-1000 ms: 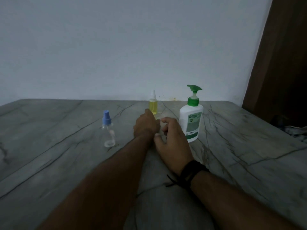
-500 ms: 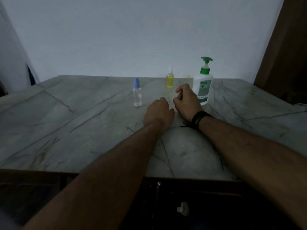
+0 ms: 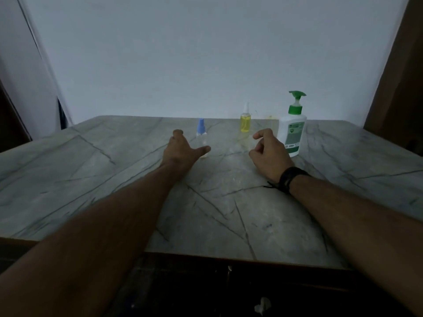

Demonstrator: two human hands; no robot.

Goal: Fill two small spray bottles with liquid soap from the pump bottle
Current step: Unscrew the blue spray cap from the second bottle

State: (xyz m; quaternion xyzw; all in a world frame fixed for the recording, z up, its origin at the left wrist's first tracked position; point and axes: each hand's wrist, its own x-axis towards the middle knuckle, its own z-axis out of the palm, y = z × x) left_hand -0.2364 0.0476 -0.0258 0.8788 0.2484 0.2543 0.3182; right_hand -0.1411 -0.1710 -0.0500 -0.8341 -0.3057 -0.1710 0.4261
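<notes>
Yellow bottle (image 3: 245,123) appears filled; blue-capped bottle (image 3: 201,136) empty, capped. Left hand (image 3: 183,152) spread beside it; right hand (image 3: 269,154) loosely curled, empty.

Lower part of the clear spray bottle (image 3: 201,136) hidden behind the left hand (image 3: 183,152), pump bottle (image 3: 292,131) label too blurred to read, both forearms cut off at 6 o'clock edge

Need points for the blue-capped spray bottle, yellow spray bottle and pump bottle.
blue-capped spray bottle (image 3: 200,127), head view, on the blue cap.
yellow spray bottle (image 3: 245,123), head view, on the yellow body.
pump bottle (image 3: 291,136), head view, on the label.
</notes>
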